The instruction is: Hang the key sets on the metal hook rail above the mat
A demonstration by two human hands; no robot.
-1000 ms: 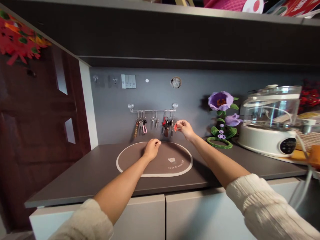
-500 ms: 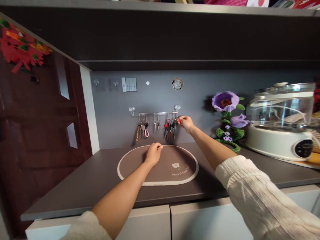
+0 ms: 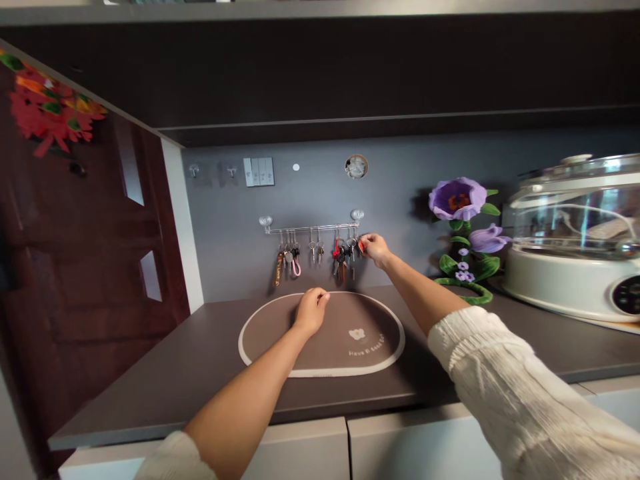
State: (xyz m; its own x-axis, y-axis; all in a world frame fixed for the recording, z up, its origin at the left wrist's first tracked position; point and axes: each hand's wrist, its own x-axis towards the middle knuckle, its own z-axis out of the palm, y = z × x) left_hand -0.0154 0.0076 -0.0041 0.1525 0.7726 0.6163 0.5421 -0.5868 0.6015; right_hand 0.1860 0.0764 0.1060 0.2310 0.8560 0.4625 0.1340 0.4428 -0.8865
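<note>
My right hand (image 3: 375, 249) reaches to the right end of a wall-mounted key rail (image 3: 310, 229) and pinches a small red tag (image 3: 361, 246) beside the hanging keys (image 3: 343, 259). More key bunches (image 3: 287, 260) hang further left on the rail. My left hand (image 3: 311, 311) rests curled, fingers closed, on an oval brown mat (image 3: 360, 350) lying on the dark countertop (image 3: 165, 373). Whether the left hand holds anything is hidden.
A purple flower ornament (image 3: 463, 233) stands right of the rail. A white cooker with a glass lid (image 3: 575, 247) sits at the far right. A dark wooden door (image 3: 75, 267) with a red decoration (image 3: 45, 110) fills the left. White cabinet fronts (image 3: 400, 447) lie below the counter.
My right hand has lifted the red tag up and left to the rail's right end. The left hand stays on the mat. The camera has shifted slightly left.
</note>
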